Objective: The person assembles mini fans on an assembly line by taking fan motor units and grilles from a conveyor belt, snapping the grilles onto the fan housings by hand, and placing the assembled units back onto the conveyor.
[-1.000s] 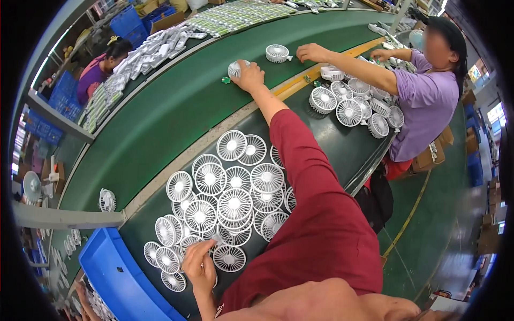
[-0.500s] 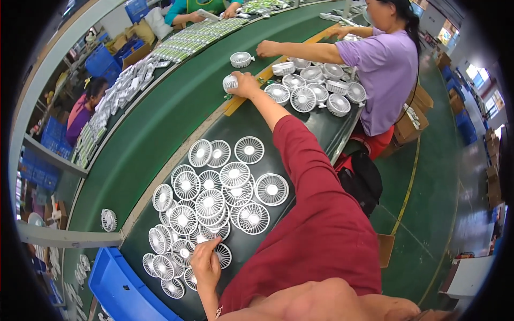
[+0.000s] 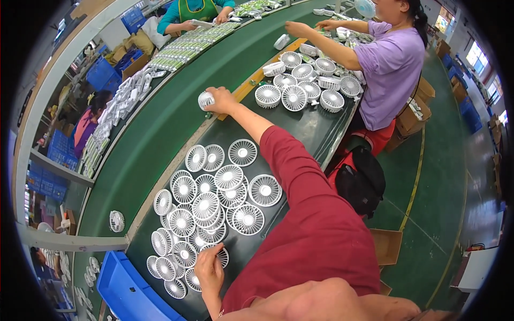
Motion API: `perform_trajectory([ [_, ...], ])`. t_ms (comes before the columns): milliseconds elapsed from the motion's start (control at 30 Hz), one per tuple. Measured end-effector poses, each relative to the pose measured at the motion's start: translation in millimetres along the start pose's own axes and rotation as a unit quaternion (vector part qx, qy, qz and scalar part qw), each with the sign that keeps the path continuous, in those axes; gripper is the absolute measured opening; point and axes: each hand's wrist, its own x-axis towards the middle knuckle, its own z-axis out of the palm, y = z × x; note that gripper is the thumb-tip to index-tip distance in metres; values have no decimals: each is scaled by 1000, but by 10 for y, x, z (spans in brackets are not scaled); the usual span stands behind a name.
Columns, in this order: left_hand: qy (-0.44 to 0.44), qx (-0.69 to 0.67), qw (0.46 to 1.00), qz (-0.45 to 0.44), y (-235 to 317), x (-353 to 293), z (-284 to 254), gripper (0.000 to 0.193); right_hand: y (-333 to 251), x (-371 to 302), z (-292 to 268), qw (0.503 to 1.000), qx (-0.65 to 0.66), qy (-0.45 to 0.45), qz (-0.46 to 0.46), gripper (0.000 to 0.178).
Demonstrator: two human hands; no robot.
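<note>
My right hand (image 3: 222, 101) reaches far out over the green conveyor belt's near edge, its fingers closed around a round white fan head (image 3: 205, 100). My left hand (image 3: 210, 270) is low beside the pile of white round fan grilles (image 3: 206, 205) on the dark worktable. Its fingers are loosely bent and apart, with the index finger stretched over a grille (image 3: 222, 255) at the pile's near edge. I see nothing held in it; whether it touches that grille I cannot tell.
Thicker white fan heads (image 3: 294, 98) sit in a cluster at the far right, before a co-worker in purple (image 3: 388, 69). The green belt (image 3: 160, 139) curves along the left and carries a fan head (image 3: 116, 221). A blue bin (image 3: 134, 289) stands near left.
My right hand has come back toward me and left with the fan head. The co-worker's near hand and a white fan head on the belt are farther away and right. My left hand barely moved.
</note>
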Motion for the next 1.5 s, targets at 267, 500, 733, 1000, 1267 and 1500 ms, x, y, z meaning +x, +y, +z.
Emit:
perform_trajectory([
  [267, -15, -8, 1000, 2, -60, 46, 53, 35, -122, 222, 116, 987, 84, 132, 25, 71],
  [500, -10, -19, 1000, 0, -156, -39, 126, 36, 258, 99, 227, 995, -33, 95, 14, 62],
  [733, 7, -19, 1000, 15, -209, -79, 153, 36, 99, -512, -270, 988, 0, -39, -146, 49],
  [1000, 27, 51, 996, 71, -263, -259, 368, 30, -567, -2905, -1333, 966, 45, -209, -148, 77],
  [1267, 19, 112, 984, 140, -422, -72, 558, 27, -539, -3135, -820, 971, -61, -81, -216, 68],
  [1500, 42, 133, 972, 189, -657, 62, 509, 23, -490, -2839, -599, 976, -86, -42, -195, 69],
])
